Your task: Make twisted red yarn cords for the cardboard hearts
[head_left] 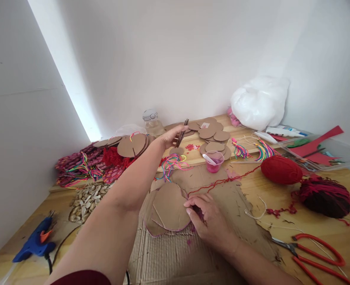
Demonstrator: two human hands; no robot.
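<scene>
Cardboard pieces (182, 135), stacked edge-on near frame centre, are clamped in the left hand (172, 136); right hand (212, 217), fingers curled, meets cardboard cutouts (169, 206) at lower centre, its grip indeterminable.

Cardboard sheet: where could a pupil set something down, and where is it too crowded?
Free: the sheet below the rounded pieces, beside the left forearm; also, bar scraps and string, between the right hand and red-handled scissors. Crowded: the left side, with coloured threads, cardboard discs and shells.
</scene>
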